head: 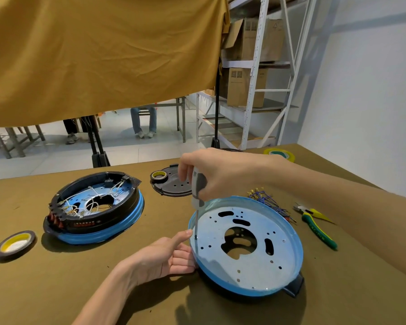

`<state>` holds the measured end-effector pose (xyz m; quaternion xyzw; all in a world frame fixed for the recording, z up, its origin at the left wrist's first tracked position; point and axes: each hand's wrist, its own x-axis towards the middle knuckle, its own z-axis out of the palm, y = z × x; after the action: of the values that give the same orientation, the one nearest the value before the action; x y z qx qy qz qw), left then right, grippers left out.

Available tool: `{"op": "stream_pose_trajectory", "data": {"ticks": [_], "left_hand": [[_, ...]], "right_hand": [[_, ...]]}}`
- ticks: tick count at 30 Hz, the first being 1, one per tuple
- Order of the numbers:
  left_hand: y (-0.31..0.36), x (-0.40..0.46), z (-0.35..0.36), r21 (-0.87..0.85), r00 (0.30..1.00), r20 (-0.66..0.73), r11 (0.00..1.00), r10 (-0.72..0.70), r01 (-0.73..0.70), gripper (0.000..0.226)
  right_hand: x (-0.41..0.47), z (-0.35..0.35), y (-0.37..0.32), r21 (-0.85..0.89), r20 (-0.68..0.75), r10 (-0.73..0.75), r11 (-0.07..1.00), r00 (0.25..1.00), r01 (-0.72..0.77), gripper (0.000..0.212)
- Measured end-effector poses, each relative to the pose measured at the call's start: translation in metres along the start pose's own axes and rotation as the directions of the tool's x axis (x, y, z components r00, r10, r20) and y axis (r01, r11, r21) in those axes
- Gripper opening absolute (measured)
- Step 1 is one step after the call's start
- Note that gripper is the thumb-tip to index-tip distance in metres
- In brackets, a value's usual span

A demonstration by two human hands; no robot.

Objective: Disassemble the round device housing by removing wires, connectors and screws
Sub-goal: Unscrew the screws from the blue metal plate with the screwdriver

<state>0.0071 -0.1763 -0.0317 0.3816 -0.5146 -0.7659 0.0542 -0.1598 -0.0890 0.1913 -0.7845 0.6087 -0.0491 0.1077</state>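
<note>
The round housing (263, 249) lies near the front right of the olive-covered table (56, 289): a shallow dish with a blue rim, a black tab at its near right edge, and inside it only a flat, pale metal plate pierced with small holes, oblong slots and one large irregular opening at the middle. The right hand (211, 174) grips a grey-handled screwdriver (198, 191) upright, its thin shaft standing on a screw (194, 237) near the plate's left edge. The left hand (171, 256) holds the dish's left rim, thumb over the top, fingers curled beneath.

To the left sits a second round housing (94, 209) (deeper, black-walled on a blue base) holding a tangle of white wires. Behind lie a flat black perforated cover (174, 186) with a tape roll (159, 175) on it, loose wires (265, 199), green-and-yellow pliers (317, 222), and another tape roll (15, 243) at far left.
</note>
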Motion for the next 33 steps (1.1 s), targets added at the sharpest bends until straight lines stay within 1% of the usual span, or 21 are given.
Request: {"op": "stream_pose_trajectory", "data": {"ticks": [1, 3, 4, 5, 7, 9, 10, 11, 13, 15, 16, 17, 19, 21, 22, 24, 26, 28, 30, 31, 33], "left_hand": [[0.000, 0.000, 0.000, 0.004, 1.000, 0.001, 1.000, 0.002, -0.002, 0.092], [-0.001, 0.001, 0.000, 0.007, 1.000, 0.000, 1.000, 0.004, -0.004, 0.092], [-0.001, 0.002, 0.000, 0.007, 1.000, 0.000, 1.000, 0.003, -0.003, 0.090], [-0.001, 0.002, 0.000, 0.005, 1.000, -0.003, 1.000, 0.001, -0.001, 0.087], [-0.001, 0.003, 0.000, 0.006, 1.000, -0.007, 1.000, -0.002, 0.002, 0.084], [0.000, 0.003, 0.001, 0.016, 1.000, -0.011, 1.000, -0.003, 0.003, 0.086], [-0.001, 0.003, 0.002, 0.014, 1.000, -0.013, 1.000, -0.005, 0.005, 0.088], [-0.001, 0.003, 0.002, 0.006, 1.000, -0.016, 1.000, -0.003, 0.003, 0.088], [-0.001, 0.004, 0.002, -0.003, 1.000, -0.017, 1.000, 0.006, -0.006, 0.086], [-0.001, 0.002, 0.003, 0.001, 1.000, -0.015, 1.000, -0.003, 0.003, 0.083], [0.000, 0.002, 0.003, 0.001, 1.000, -0.015, 1.000, -0.007, 0.008, 0.081], [0.000, 0.002, 0.003, 0.001, 1.000, -0.016, 1.000, -0.008, 0.008, 0.079], [0.001, 0.002, 0.003, 0.001, 1.000, -0.018, 1.000, -0.011, 0.011, 0.077], [0.001, 0.003, 0.003, 0.005, 1.000, -0.024, 1.000, -0.018, 0.018, 0.079], [0.001, 0.003, 0.003, 0.011, 1.000, -0.025, 1.000, -0.019, 0.019, 0.081], [0.000, 0.003, 0.002, 0.022, 1.000, -0.027, 1.000, -0.013, 0.014, 0.084], [-0.001, 0.004, 0.002, 0.024, 1.000, -0.030, 1.000, -0.005, 0.005, 0.083], [-0.002, 0.004, 0.001, 0.034, 1.000, -0.027, 0.999, 0.002, -0.001, 0.085], [-0.001, 0.004, 0.000, 0.049, 1.000, -0.023, 0.999, -0.001, 0.002, 0.090], [-0.001, 0.004, 0.000, 0.052, 1.000, -0.021, 0.999, -0.003, 0.004, 0.091], [-0.002, 0.004, -0.001, 0.050, 1.000, -0.019, 0.999, 0.000, 0.001, 0.092]], "right_hand": [[0.001, 0.004, -0.001, -0.076, -0.046, 0.019, 0.997, 0.999, -0.023, 0.036], [0.004, 0.012, 0.000, -0.332, -0.191, 0.079, 0.933, 0.978, -0.141, 0.046], [0.005, 0.014, 0.001, -0.405, -0.240, 0.098, 0.894, 0.966, -0.192, 0.049], [0.006, 0.014, 0.002, -0.417, -0.244, 0.099, 0.888, 0.965, -0.196, 0.046], [0.004, 0.008, 0.006, -0.225, -0.143, 0.091, 0.967, 0.986, -0.122, 0.033], [-0.001, -0.002, 0.007, 0.000, 0.012, 0.075, 0.997, 0.997, -0.075, 0.042], [-0.004, -0.005, 0.006, 0.041, 0.047, 0.059, 0.997, 0.997, -0.061, 0.047], [-0.004, -0.004, 0.005, 0.028, 0.033, 0.052, 0.998, 0.998, -0.053, 0.045], [-0.001, 0.004, 0.002, -0.150, -0.087, 0.074, 0.985, 0.993, -0.086, 0.038], [0.002, 0.010, 0.002, -0.359, -0.221, 0.095, 0.918, 0.971, -0.171, 0.047], [0.005, 0.012, 0.003, -0.387, -0.242, 0.095, 0.903, 0.966, -0.186, 0.047], [0.005, 0.011, 0.005, -0.357, -0.227, 0.088, 0.919, 0.970, -0.168, 0.042], [0.003, 0.006, 0.007, -0.176, -0.142, 0.047, 0.982, 0.989, -0.072, 0.026], [0.000, 0.000, 0.006, -0.026, -0.034, 0.024, 0.999, 0.999, -0.025, 0.034], [0.000, 0.000, 0.006, -0.005, -0.016, 0.020, 1.000, 1.000, -0.020, 0.038], [0.003, 0.007, 0.003, -0.114, -0.086, 0.037, 0.992, 0.996, -0.047, 0.036], [0.006, 0.013, 0.002, -0.313, -0.216, 0.068, 0.940, 0.974, -0.135, 0.049], [0.009, 0.015, 0.001, -0.394, -0.248, 0.059, 0.906, 0.967, -0.156, 0.051], [0.008, 0.010, 0.001, -0.279, -0.161, 0.026, 0.958, 0.987, -0.070, 0.032], [0.007, 0.006, 0.001, -0.192, -0.094, 0.017, 0.981, 0.995, -0.035, 0.029], [0.005, 0.001, 0.000, -0.081, -0.012, -0.003, 0.997, 1.000, 0.002, 0.040]]}}
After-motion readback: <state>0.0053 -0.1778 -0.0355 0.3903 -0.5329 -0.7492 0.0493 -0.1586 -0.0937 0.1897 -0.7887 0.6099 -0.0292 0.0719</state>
